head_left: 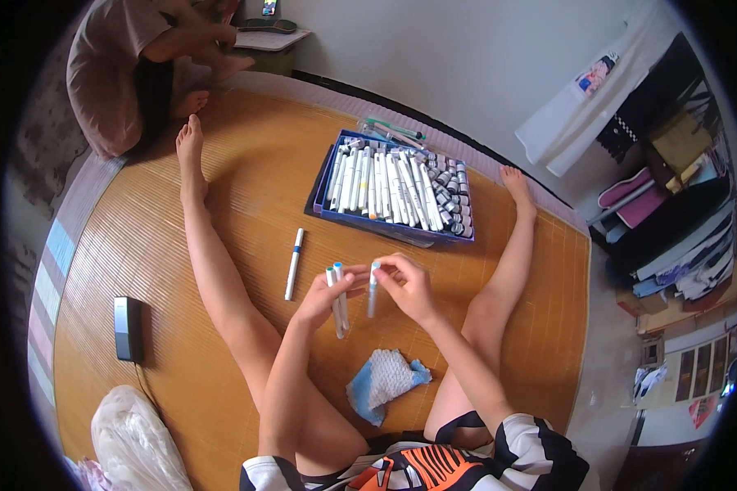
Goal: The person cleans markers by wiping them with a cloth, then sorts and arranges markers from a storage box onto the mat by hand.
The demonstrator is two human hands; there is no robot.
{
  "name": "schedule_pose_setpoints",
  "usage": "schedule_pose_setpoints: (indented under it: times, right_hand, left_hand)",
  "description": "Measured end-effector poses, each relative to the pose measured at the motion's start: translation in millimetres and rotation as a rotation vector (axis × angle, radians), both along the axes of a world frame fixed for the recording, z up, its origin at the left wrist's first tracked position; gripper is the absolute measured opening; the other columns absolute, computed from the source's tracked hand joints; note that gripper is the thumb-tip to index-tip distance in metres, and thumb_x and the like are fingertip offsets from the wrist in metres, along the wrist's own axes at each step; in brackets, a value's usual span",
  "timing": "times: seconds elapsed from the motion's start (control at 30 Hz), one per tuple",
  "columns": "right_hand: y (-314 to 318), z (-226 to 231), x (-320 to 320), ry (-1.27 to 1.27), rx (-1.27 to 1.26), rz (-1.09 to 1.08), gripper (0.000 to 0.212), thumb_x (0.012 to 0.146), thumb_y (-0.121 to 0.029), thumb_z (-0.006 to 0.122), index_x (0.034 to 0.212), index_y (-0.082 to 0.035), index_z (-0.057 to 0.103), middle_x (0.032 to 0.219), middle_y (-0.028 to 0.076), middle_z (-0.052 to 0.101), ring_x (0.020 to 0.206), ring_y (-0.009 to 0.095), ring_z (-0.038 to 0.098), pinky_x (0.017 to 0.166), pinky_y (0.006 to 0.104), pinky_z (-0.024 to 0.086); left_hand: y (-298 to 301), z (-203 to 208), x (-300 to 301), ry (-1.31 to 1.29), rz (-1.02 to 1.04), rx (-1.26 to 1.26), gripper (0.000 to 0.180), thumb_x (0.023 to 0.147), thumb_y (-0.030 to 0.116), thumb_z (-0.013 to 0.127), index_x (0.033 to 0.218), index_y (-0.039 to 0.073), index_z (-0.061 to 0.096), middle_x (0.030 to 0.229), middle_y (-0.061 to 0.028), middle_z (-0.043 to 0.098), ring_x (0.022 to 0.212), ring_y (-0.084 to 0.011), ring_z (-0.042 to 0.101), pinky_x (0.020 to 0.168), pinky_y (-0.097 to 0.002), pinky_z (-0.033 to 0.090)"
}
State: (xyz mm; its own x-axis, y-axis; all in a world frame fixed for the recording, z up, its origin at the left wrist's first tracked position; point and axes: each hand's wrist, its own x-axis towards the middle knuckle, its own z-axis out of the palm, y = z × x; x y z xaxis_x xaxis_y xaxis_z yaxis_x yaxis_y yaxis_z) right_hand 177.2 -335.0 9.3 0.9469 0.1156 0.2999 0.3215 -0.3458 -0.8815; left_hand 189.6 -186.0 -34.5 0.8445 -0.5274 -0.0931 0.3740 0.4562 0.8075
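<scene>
My left hand (329, 296) is closed around a pair of white marker pens (339, 309) with blue ends, held upright side by side. Just right of it, my right hand (404, 285) pinches another marker (373, 296) by its light-blue top end, so it hangs down; its lower part is slightly blurred. A single white marker with a dark blue band (294, 266) lies on the mat, left of my hands. Beyond them stands a blue box (385, 222) packed with white markers and, on its right side, several small dark-capped bottles (450, 184).
A blue and white cloth (389, 383) lies between my legs on the woven mat (246, 147). To the left are a dark device with a cable (128, 329) and a white plastic bag (135, 438). Another person (119, 74) sits at the far left. Clothes shelves (680, 221) stand right.
</scene>
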Motion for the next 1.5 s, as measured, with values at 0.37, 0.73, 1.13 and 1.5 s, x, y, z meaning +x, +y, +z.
schedule_pose_setpoints:
  times: [0.37,0.73,1.13,1.5]
  right_hand:
    - [-12,3,-10,-0.065,0.001,0.032,0.014,0.066,-0.005,0.053,0.078,0.000,0.047,0.073,0.008,0.046,0.063,0.016,0.050,0.054,0.0230,0.042]
    - [-40,0,-23,-0.409,-0.401,0.096,0.022,0.059,-0.018,0.059,0.074,-0.005,0.048,0.067,0.005,0.038,0.058,0.017,0.044,0.048,0.0259,0.038]
    - [-39,19,-21,-0.571,-0.655,-0.003,0.017,0.063,-0.021,0.052,0.055,-0.008,0.045,0.051,0.001,0.040,0.046,0.014,0.045,0.040,0.0246,0.035]
    - [-53,8,-10,-0.398,-0.492,0.068,0.014,0.060,-0.013,0.051,0.052,-0.006,0.042,0.051,0.005,0.041,0.044,0.020,0.044,0.038,0.0287,0.034]
  left_hand:
    - [-29,12,0,-0.218,-0.095,0.334,0.021,0.071,0.011,0.050,0.087,-0.001,0.050,0.076,-0.0027,0.052,0.070,-0.0083,0.048,0.059,-0.0203,0.039]
    - [-56,7,-13,-0.693,0.031,0.464,0.016,0.062,0.010,0.056,0.074,0.001,0.051,0.068,-0.0061,0.052,0.062,-0.0143,0.050,0.055,-0.0230,0.039]
    - [-78,2,-23,-0.617,-0.012,0.379,0.007,0.061,0.002,0.050,0.068,0.001,0.048,0.067,-0.0066,0.050,0.060,-0.0120,0.047,0.052,-0.0237,0.038]
    - [-95,-2,-19,-0.481,-0.143,0.323,0.015,0.062,-0.001,0.043,0.077,0.001,0.044,0.074,-0.0056,0.047,0.071,-0.0111,0.042,0.058,-0.0240,0.038]
